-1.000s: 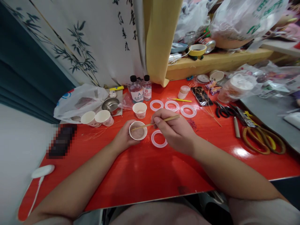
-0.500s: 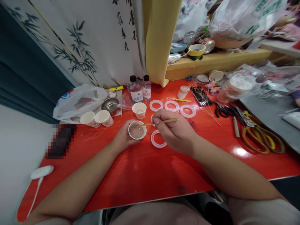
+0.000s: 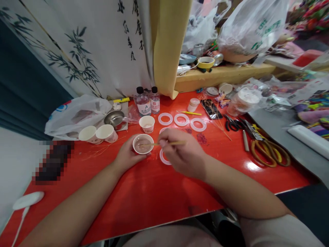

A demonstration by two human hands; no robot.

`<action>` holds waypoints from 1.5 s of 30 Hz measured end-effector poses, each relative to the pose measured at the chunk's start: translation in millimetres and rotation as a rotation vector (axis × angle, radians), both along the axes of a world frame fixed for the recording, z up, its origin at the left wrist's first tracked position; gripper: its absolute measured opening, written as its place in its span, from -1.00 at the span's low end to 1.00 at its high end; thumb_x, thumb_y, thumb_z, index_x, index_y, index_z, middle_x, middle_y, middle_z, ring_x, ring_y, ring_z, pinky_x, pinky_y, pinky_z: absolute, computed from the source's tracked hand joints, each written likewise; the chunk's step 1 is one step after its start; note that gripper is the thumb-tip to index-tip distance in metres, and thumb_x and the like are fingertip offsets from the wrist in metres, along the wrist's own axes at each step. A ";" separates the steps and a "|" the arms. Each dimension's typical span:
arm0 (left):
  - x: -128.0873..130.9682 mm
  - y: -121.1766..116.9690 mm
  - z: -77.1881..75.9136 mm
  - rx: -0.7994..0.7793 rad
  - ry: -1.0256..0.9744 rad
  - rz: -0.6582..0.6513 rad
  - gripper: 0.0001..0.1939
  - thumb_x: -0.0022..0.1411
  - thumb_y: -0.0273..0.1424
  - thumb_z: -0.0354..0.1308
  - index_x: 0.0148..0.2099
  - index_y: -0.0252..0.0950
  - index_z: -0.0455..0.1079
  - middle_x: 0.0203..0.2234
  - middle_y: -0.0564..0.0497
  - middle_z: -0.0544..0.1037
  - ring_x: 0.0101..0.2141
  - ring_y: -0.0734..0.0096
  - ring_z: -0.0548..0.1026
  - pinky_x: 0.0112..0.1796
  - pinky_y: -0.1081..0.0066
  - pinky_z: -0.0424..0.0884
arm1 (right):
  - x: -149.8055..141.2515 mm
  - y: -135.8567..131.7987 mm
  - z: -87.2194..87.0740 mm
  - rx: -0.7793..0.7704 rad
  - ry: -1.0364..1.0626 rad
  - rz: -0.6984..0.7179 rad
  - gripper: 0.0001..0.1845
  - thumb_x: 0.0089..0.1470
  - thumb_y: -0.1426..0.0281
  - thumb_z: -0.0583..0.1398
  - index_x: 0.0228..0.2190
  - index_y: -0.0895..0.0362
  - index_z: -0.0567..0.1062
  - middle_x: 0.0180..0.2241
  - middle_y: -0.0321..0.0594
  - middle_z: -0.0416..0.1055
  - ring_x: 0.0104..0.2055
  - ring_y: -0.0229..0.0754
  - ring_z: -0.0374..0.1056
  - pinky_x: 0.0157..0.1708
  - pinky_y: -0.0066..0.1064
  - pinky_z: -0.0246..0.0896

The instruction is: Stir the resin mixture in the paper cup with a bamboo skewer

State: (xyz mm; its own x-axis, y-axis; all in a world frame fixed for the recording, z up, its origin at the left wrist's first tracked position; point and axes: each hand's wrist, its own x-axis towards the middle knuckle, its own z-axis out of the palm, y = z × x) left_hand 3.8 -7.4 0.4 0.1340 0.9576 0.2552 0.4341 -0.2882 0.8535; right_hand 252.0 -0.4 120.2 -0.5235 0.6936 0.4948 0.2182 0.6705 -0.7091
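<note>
My left hand (image 3: 128, 154) is wrapped round a white paper cup (image 3: 143, 151) that holds a cloudy, pinkish liquid. Between the closed fingers of my right hand (image 3: 180, 151) is a thin wooden stick (image 3: 177, 142), its far end dipped in that liquid. Just behind the held cup stands another paper cup (image 3: 147, 124). Several pale ring-shaped molds lie about my right hand, among them one ring mold (image 3: 181, 120) behind it and one (image 3: 163, 158) partly hidden under it. Bottles marked A (image 3: 144, 107) and B (image 3: 155, 103) stand at the back.
Two paper cups (image 3: 106, 133) and a metal bowl (image 3: 114, 118) stand left, by a plastic bag (image 3: 77, 115). Scissors (image 3: 267, 152), pliers (image 3: 232, 123), a phone (image 3: 210, 109), a small jar (image 3: 193, 104) and yellow tweezers (image 3: 191, 113) lie right. A grey mat (image 3: 277, 127) covers the right edge.
The whole view has shifted, so the table's things appear further left. My right hand and the stick have moved slightly relative to the cup; the stick stays in the liquid.
</note>
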 end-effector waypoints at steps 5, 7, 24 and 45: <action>-0.9 -3.2 12.8 0.086 0.071 -0.092 -0.45 0.08 -0.10 0.49 0.04 -0.23 0.50 -0.06 -0.15 0.64 -0.07 0.05 0.62 -0.02 0.09 0.57 | -2.2 -19.6 6.4 0.144 -0.018 0.117 -0.90 0.30 0.49 0.11 -0.25 0.13 0.43 -0.39 -0.24 0.45 -0.40 -0.26 0.31 -0.40 -0.41 0.22; -1.3 -5.2 18.3 0.116 0.095 -0.152 -0.49 0.06 -0.13 0.50 0.00 -0.23 0.52 -0.11 -0.12 0.64 -0.12 0.09 0.62 -0.07 0.14 0.58 | 4.6 -22.2 9.4 0.098 0.014 0.079 -0.89 0.31 0.50 0.11 -0.25 0.13 0.43 -0.40 -0.25 0.45 -0.41 -0.28 0.32 -0.39 -0.43 0.26; 24.7 -45.7 43.1 0.053 0.136 -0.634 -0.34 0.01 -0.21 0.50 0.14 -0.19 0.41 -0.06 -0.10 0.66 -0.11 0.14 0.65 -0.06 0.24 0.55 | 35.4 -90.4 -2.1 0.213 0.137 0.019 -0.68 0.10 0.59 0.13 -0.11 0.07 0.36 -0.45 -0.30 0.44 -0.50 -0.23 0.35 -0.48 -0.40 0.27; 27.4 -43.2 27.7 0.025 0.201 -0.605 -0.34 0.06 -0.14 0.48 0.17 -0.13 0.41 -0.04 -0.08 0.66 -0.12 0.10 0.66 -0.07 0.19 0.57 | 44.4 -41.4 -6.6 -0.277 -0.113 -0.420 -0.67 0.34 0.27 0.15 -0.11 0.20 0.63 -0.60 -0.37 0.38 -0.60 -0.28 0.26 -0.57 -0.43 0.10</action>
